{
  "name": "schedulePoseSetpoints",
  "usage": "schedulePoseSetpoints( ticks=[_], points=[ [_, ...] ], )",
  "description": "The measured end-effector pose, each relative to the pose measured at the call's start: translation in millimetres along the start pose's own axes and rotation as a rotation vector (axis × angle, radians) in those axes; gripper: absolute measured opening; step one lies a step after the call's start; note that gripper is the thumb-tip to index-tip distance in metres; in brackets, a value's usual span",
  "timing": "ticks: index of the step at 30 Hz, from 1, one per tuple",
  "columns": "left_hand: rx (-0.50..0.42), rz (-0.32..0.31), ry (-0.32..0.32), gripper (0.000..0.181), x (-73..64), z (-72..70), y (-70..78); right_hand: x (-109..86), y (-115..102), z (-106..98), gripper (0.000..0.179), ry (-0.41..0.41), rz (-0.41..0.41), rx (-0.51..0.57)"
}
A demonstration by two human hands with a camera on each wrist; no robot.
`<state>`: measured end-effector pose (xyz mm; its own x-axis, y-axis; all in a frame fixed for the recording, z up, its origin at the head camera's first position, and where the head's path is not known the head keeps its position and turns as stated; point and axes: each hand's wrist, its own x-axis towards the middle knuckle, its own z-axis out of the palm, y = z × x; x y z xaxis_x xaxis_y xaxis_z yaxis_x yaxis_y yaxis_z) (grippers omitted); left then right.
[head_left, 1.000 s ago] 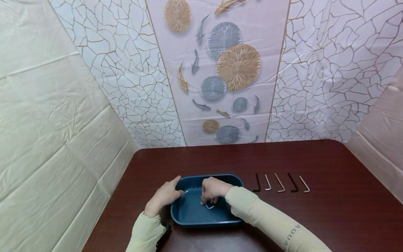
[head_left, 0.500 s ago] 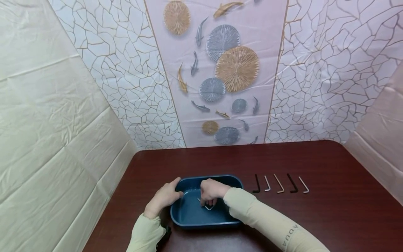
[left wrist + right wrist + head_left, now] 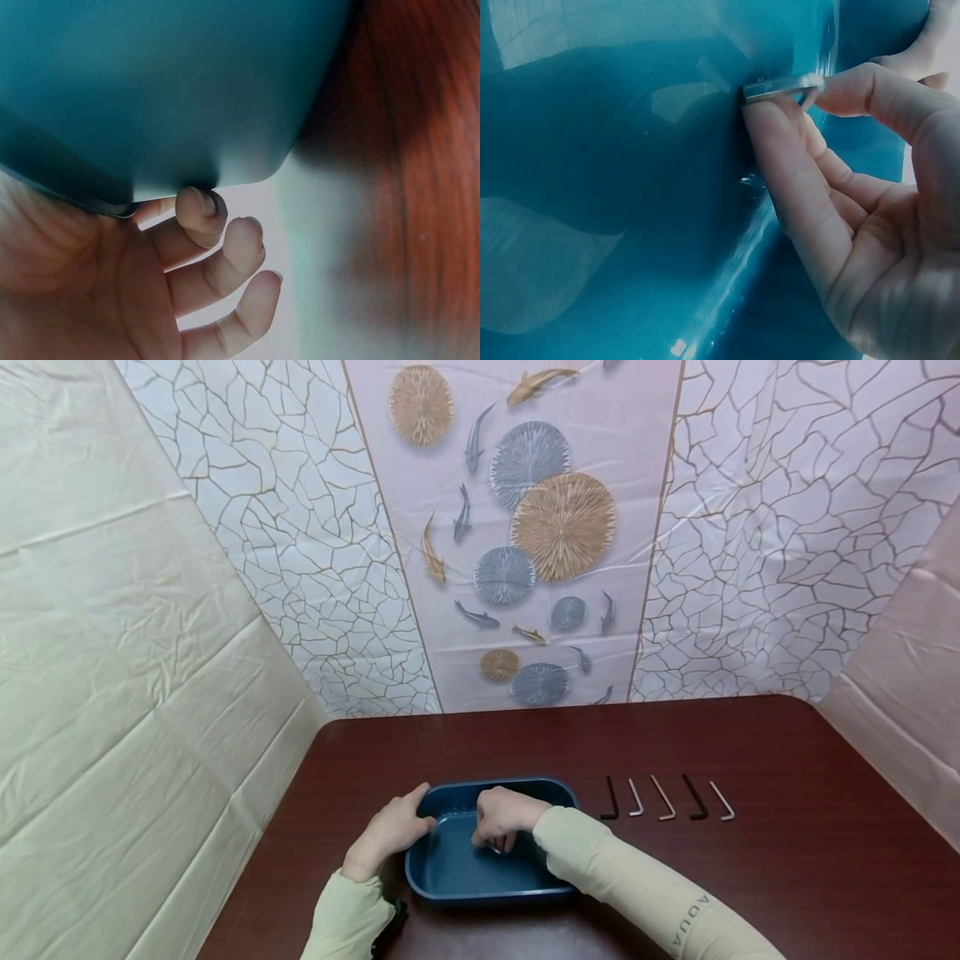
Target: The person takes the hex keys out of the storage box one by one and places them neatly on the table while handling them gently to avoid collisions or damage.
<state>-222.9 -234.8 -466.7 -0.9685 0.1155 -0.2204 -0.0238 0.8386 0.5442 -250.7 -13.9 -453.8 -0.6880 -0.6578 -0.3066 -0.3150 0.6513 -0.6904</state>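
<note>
A blue rectangular tray [image 3: 450,878] sits on the table in front of me. My left hand [image 3: 393,827] grips its far left corner, the thumb over the rim and the fingers [image 3: 199,214] curled against the outer wall. Inside the tray is my right hand [image 3: 506,814], which pinches a small silver hex key [image 3: 780,86] between thumb and fingers. In the head view that hand hides nearly all of the key; in the right wrist view its end pokes out past the fingertips, above the tray's shiny floor.
Right of the tray, several hex keys lie in a row: a black one [image 3: 611,802], a silver one [image 3: 637,797], a gold-toned one [image 3: 663,799], another black one [image 3: 696,797] and another silver one [image 3: 722,802]. A patterned cloth [image 3: 540,568] hangs behind the dark red table [image 3: 360,760].
The silver hex key showed on both sides of my right fingers earlier; now they cover most of it and pinch it. My left hand keeps its place on the tray.
</note>
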Motion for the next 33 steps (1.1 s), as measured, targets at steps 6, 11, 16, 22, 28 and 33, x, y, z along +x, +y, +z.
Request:
schedulePoseSetpoints(
  ticks=[6, 11, 16, 22, 28, 33],
  points=[
    [0.004, -0.002, 0.000, 0.070, -0.6, 1.1, 0.4, -0.6, 2, 0, 0.035, -0.002, -0.001, 0.004],
    [0.000, -0.001, 0.012, 0.069, -3.3, 1.1, 1.9, -0.8, 4, 0, 0.038, 0.006, -0.025, -0.011],
    [0.010, 0.003, 0.016, 0.070, -2.5, 1.3, 3.0, -2.7, 4, -3, 0.038, 0.009, -0.039, -0.018],
    [0.020, 0.006, 0.014, 0.069, -1.5, 1.5, 2.5, -4.6, 3, -5, 0.033, 0.003, -0.067, -0.023],
    [0.017, 0.019, 0.007, 0.069, -1.7, 2.7, 1.9, -7.7, 2, -18, 0.024, 0.003, -0.112, -0.065],
    [0.010, 0.010, 0.001, 0.069, -0.9, 0.9, 3.5, -13.0, -4, -38, 0.018, 0.032, -0.151, -0.063]
  ],
)
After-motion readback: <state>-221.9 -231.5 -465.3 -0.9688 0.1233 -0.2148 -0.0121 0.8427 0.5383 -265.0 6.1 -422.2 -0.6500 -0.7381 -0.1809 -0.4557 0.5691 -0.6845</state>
